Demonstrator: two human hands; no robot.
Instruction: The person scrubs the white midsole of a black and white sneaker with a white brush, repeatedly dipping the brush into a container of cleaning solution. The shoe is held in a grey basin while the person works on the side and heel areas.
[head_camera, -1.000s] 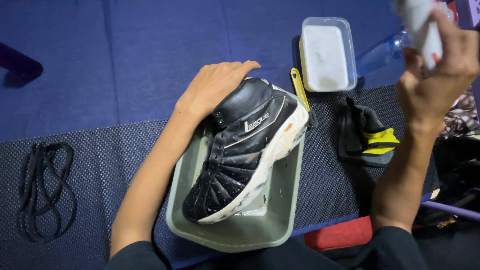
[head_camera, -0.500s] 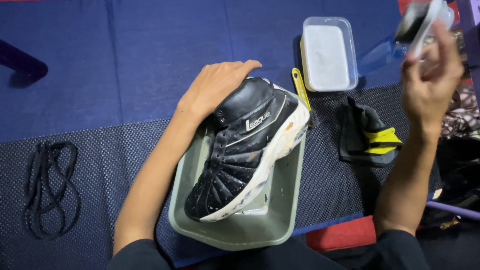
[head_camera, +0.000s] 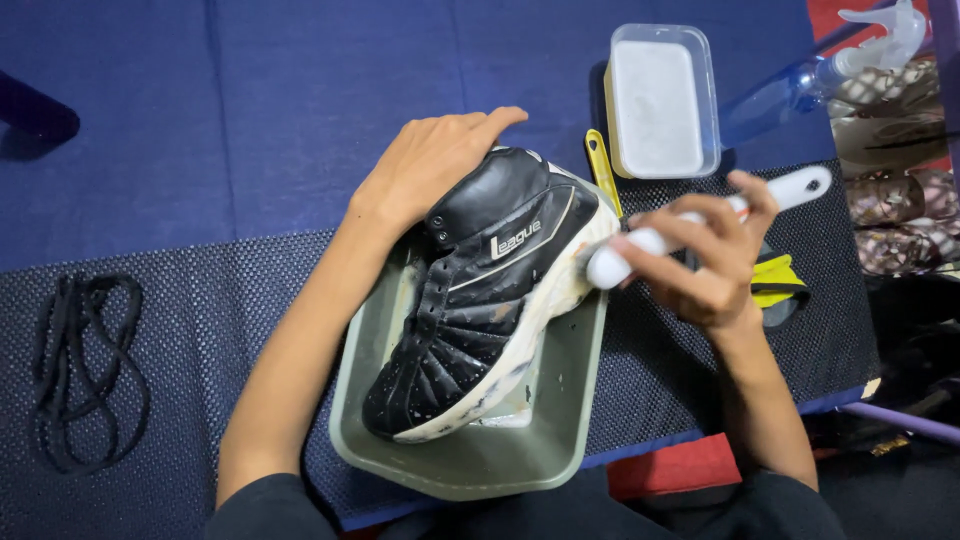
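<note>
I see left hand (head_camera: 430, 170) clamped on shoe (head_camera: 480, 290) heel, in basin (head_camera: 470, 460) | right hand (head_camera: 710, 265) gripping brush (head_camera: 690, 220), head at sole beside it | shoe looks wet, slippery, stiff-soled; hold collar

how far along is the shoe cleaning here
Done: the laces are out, lying on the mat, and the black shoe sits in the grey tub with white suds speckling its upper.

In hand: the left hand steadies the heel while the right hand presses a white-handled brush to the sole edge.

Left: foam and grime remain on the sole; no rinsing or drying shows.
</note>
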